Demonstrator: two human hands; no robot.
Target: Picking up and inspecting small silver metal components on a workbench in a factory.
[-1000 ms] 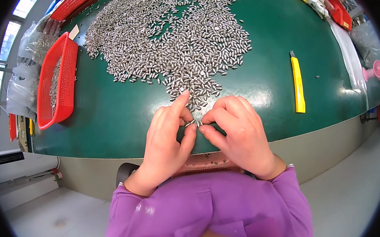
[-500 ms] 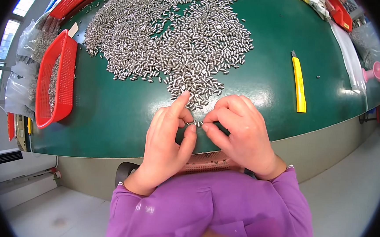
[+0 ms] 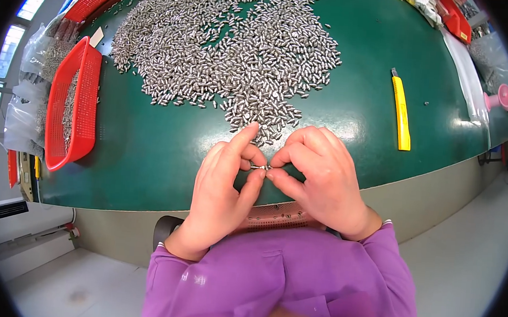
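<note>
Between my two hands, close to the near edge of the green table, is a small silvery metal part (image 3: pixel 259 168). The thumb and a finger of my left hand (image 3: pixel 218 182) pinch it, while the index finger points out toward the pile. My right hand (image 3: pixel 328 178) has its thumb and index finger closed at the other end of the part, on a tiny piece mostly hidden by the fingertips. Just beyond the fingers spreads a large pile of small, pointed silvery metal parts (image 3: pixel 226 56).
A red plastic basket (image 3: pixel 86 111) holding metal parts stands at the left, beside clear bags (image 3: pixel 26 113) of parts. To the right lies a yellow box cutter (image 3: pixel 401 113). Below the table edge sits a pinkish perforated basket (image 3: pixel 273 217). A pink object (image 3: pixel 507 96) is at far right.
My fingertips have drawn closer together. The small pieces between them, a little apart before, now meet or nearly meet in a line.
</note>
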